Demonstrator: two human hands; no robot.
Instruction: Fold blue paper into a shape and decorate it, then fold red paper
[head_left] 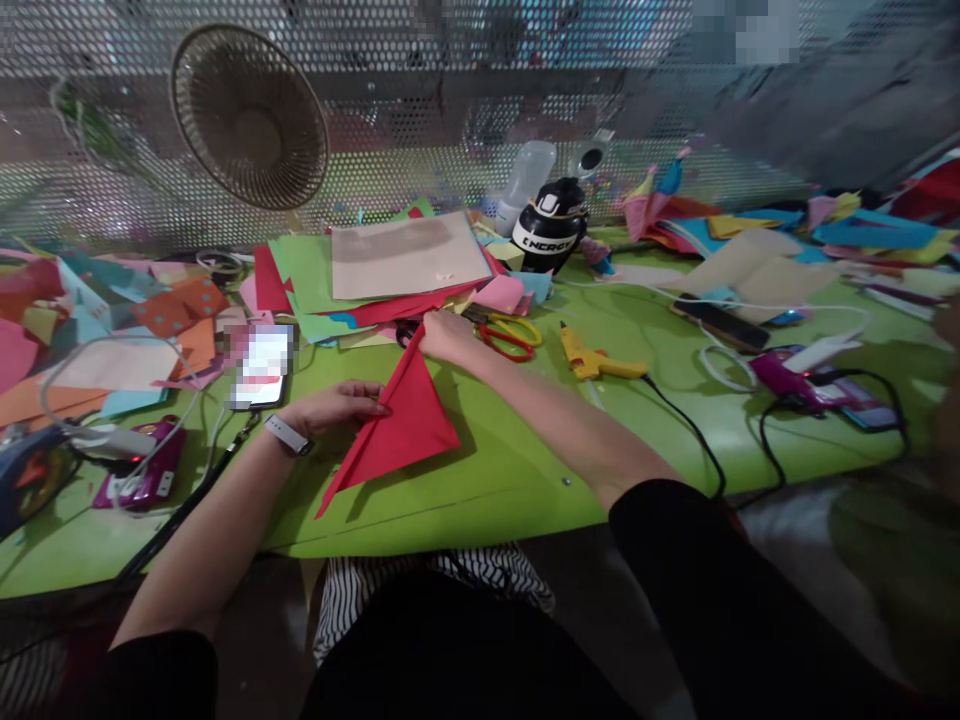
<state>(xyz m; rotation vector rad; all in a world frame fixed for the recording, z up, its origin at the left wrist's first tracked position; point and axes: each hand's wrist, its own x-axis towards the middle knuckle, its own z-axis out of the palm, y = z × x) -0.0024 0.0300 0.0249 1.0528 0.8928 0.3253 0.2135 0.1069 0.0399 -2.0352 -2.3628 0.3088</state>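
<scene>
A folded sheet of red paper (405, 425) is held slightly above the green table, its long folded edge slanting from upper right to lower left. My left hand (341, 405) pinches that edge near its middle, thumb on top. At the paper's upper tip, my right hand (448, 337) is closed on the corner, its fingertips partly hidden. Just beyond my right hand lie scissors with red handles (507, 343) and a yellow-handled pair (525, 327). A stack of coloured paper sheets (409, 262) sits behind both hands.
A yellow glue gun (600, 358) lies to the right, its black cord running over the front edge. A lit phone (262, 365) is at left. Purple power strips (150, 465) with cables flank the work area. A black bottle (547, 228) and a fan (250, 118) stand behind.
</scene>
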